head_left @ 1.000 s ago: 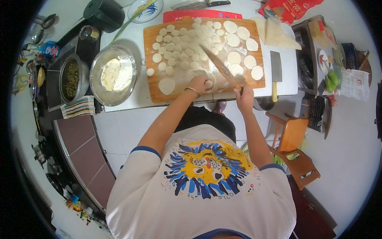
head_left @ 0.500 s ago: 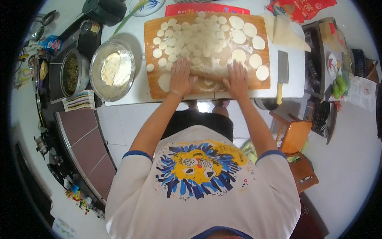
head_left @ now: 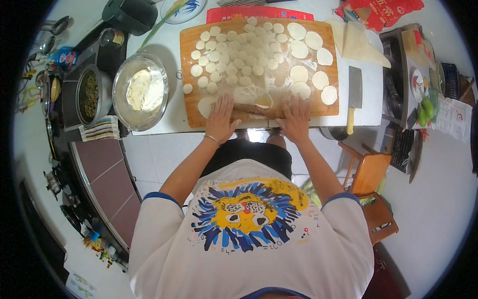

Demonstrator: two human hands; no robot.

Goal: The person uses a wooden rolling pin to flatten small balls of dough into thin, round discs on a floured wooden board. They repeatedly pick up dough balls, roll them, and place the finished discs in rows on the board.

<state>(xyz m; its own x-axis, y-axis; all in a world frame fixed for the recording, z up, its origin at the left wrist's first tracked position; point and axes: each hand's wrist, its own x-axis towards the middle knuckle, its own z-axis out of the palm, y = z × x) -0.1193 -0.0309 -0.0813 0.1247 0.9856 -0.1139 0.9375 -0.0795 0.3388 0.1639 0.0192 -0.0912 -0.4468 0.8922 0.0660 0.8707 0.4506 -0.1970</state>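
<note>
A brown rolling pin (head_left: 253, 109) lies crosswise near the front edge of a floured wooden board (head_left: 191, 118). My left hand (head_left: 220, 117) rests on its left end with fingers stretched forward. On the right end lies my right hand (head_left: 295, 118), flat, its fingers also outstretched. A pale edge of dough (head_left: 262, 106) shows by the middle of the pin; the rest is hidden. Many small dough rounds (head_left: 231, 80) cover the left and middle of the board. Larger flat wrappers (head_left: 298, 74) lie along the right, and one wrapper (head_left: 205, 106) sits beside my left hand.
Left of the board stand a metal bowl (head_left: 163, 99) of dough and a pot (head_left: 105, 94) of dark green filling. A cleaver (head_left: 355, 87) lies to the right, its handle at the table edge. A wooden chair (head_left: 371, 169) stands below right; red packaging (head_left: 259, 14) lies behind the board.
Both hands and the rolling pin have moved toward me, to the board's front edge. Floured board and some dough rounds that were behind the hands now show.
</note>
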